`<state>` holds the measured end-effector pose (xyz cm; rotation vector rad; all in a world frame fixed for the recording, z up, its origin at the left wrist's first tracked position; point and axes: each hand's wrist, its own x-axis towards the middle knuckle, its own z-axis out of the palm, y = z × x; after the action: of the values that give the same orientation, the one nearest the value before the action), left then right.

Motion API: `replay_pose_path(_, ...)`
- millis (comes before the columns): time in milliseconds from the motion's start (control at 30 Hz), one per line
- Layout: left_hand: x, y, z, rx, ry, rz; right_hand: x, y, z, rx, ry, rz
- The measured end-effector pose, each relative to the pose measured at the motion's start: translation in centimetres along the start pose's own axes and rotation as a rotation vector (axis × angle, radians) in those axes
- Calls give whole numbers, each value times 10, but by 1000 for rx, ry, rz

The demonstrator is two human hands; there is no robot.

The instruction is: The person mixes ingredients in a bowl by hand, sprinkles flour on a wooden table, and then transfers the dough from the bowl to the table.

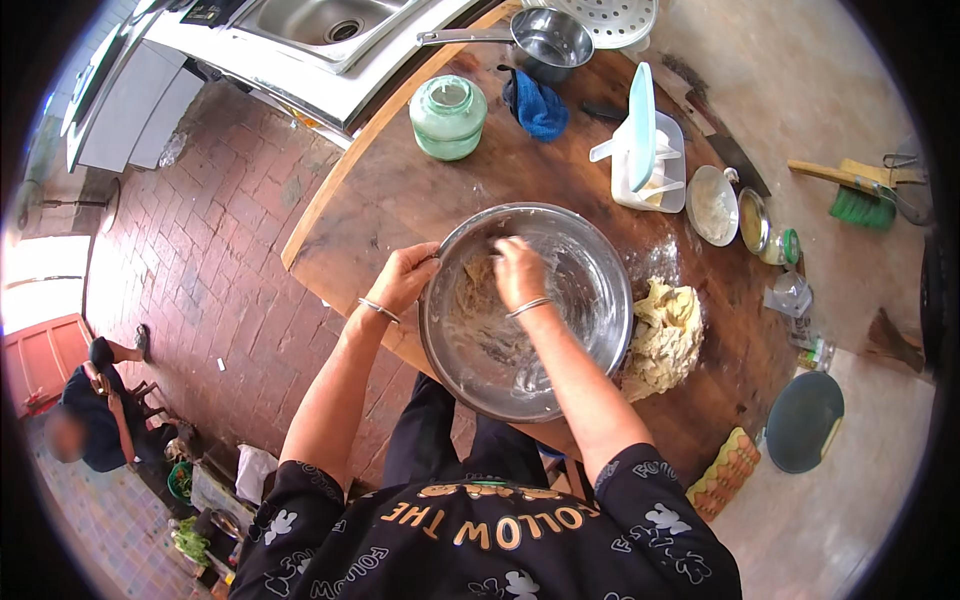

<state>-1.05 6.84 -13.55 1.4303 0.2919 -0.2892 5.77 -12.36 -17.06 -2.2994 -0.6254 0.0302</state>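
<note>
A wide metal bowl (592, 330) stands at the near edge of the wooden table, its inner wall smeared with flour and dough residue. My left hand (409, 277) grips its rim at the left. Inside, my right hand (519, 271) is bent over the left part of the wall, its fingers blurred; whether they hold anything cannot be told. Sticky dough residue (478, 270) clings to the bowl beside those fingers. A rough mound of pale dough (664, 345) lies on the table, just right of the bowl.
Behind the bowl stand a green glass jar (448, 120), a blue cloth (541, 109), a saucepan (551, 41) and a plastic container (673, 184) with its lid raised. A bowl of flour (711, 206) and an egg tray (724, 472) are at the right. A person (101, 420) sits far left.
</note>
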Motion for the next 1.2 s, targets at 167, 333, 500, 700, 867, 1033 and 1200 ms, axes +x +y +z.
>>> replay_pose_path(167,1,0,11,284,162,109,-45,-41,21,158,-190,-62)
replay_pose_path(333,0,-4,16,464,229,161,-108,-43,-2,-107,-694,-388)
replay_pose_path(500,-3,12,18,508,172,111,-109,-35,-13,-370,-743,-480)
replay_pose_path(700,-9,10,15,485,148,126,-25,18,-26,-501,-370,-217)
replay_pose_path(867,-6,-9,24,387,275,213,-44,31,-65,-386,-84,6)
replay_pose_path(1033,-5,-18,32,499,378,207,-102,-9,-30,-412,-269,-84)
replay_pose_path(1200,-10,-11,25,594,307,151,-121,-12,-53,-310,-581,-214)
